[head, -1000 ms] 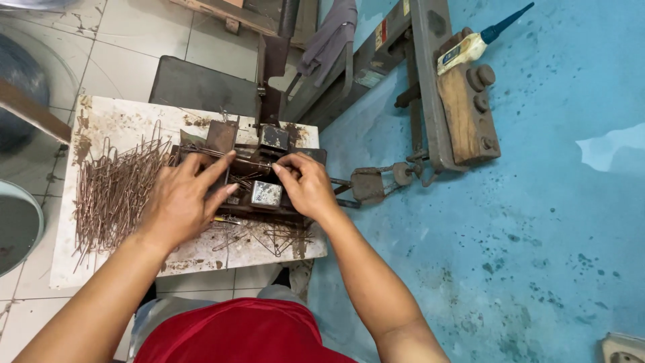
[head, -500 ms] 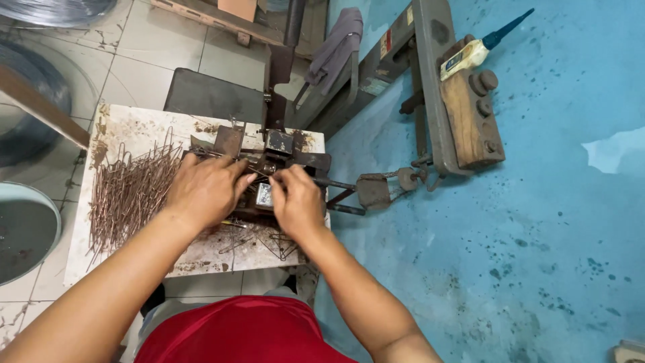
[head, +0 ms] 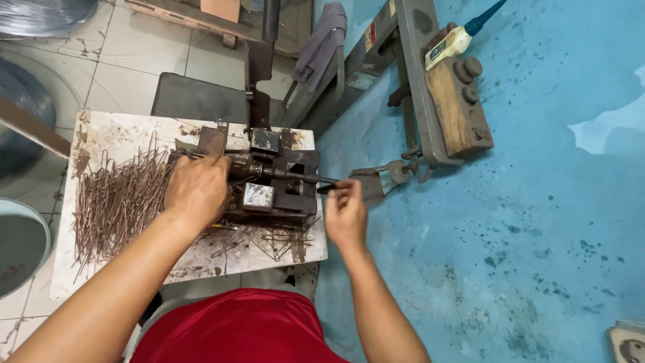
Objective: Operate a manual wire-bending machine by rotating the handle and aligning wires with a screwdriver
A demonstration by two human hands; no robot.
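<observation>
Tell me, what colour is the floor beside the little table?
Blue floor, speckled dark, clearest in the head view.

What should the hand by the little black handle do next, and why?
Probably pull the small dark lever: the right hand already pinches its tip, while the left hand rests on the rusty metal jig, beside the wire pile.

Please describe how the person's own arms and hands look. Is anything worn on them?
Both forearms are bare, with no sleeves in view. The left hand and right hand wear no gloves, and no rings, watch or bracelet can be seen. Below the arms, a red garment covers the body.
</observation>
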